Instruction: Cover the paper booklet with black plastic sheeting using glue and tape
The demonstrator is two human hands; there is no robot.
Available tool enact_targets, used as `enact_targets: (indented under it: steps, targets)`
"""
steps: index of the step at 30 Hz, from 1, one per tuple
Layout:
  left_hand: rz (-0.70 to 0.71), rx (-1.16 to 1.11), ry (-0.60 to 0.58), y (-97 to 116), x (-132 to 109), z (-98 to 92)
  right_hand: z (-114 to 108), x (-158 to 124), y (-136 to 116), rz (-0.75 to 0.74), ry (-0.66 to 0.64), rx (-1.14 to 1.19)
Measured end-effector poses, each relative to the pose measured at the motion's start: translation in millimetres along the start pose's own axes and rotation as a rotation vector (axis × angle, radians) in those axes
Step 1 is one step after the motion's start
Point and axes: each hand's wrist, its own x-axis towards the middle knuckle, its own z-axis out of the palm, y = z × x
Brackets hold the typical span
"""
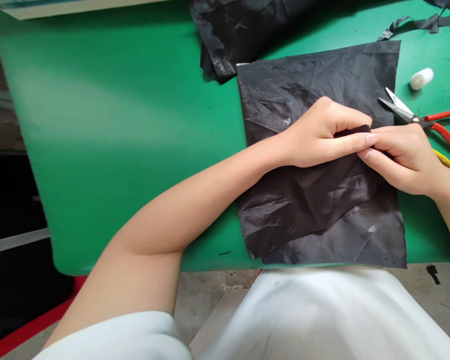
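Note:
A creased sheet of thin black fabric (307, 210) lies on the green tabletop (116, 120), its lower edge reaching the table's near edge. Over its right half, my left hand (330, 132) pinches a raised fold of the fabric between thumb and fingers. My right hand (405, 155) meets it there, thumb and fingertips closed on the same fold. The fingertips of both hands touch, and part of the fold is hidden between them. Just beyond my right hand lie scissors (416, 120) with red handles, blades partly spread.
More black fabric (243, 30) lies bunched at the far side. A small white cylinder (421, 79) and black scraps (431, 22) are at the far right. A yellow handle (444, 160) shows behind my right hand. A pale object (60, 7) borders the top left.

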Motion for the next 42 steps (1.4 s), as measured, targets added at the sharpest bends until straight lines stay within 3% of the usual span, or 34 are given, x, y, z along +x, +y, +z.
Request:
enact_targets:
  steps: [20,35,42]
  targets:
    - [-0.005,0.054,-0.003,-1.4,-1.1,0.3,1.4,-0.2,-0.6,0.009,0.003,-0.028]
    - [0.020,-0.039,0.012,-0.6,-0.2,0.6,2.6,0.0,-2.3,0.030,0.013,-0.044]
    - [0.129,-0.098,0.022,-0.9,0.0,0.2,3.5,-0.6,-2.7,0.007,0.030,-0.102]
